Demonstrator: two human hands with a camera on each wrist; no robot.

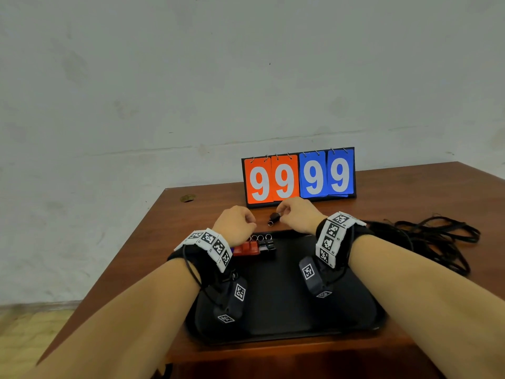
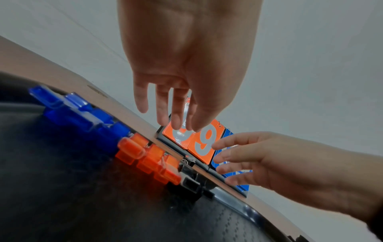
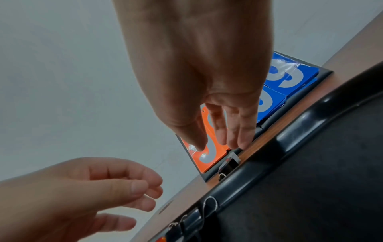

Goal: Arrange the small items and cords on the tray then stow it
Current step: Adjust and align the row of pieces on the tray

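A black tray (image 1: 276,296) lies on the wooden table. Along its far left rim stand blue clips (image 2: 82,113), orange clips (image 1: 246,248) and black clips with wire rings (image 1: 266,246) in a row. One small black clip with a ring (image 1: 274,218) lies on the table just beyond the tray. My right hand (image 1: 293,212) hovers right over that clip (image 3: 228,162), fingers pointing down and holding nothing. My left hand (image 1: 236,224) hangs over the row of clips with loosely curled, empty fingers. A tangle of black cords (image 1: 437,236) lies on the table right of the tray.
A flip scoreboard (image 1: 299,177) reading 9999 stands close behind the loose clip. A cable hole (image 1: 187,198) sits near the table's far left corner. The table's left edge runs close to the tray, and a pale wall stands behind.
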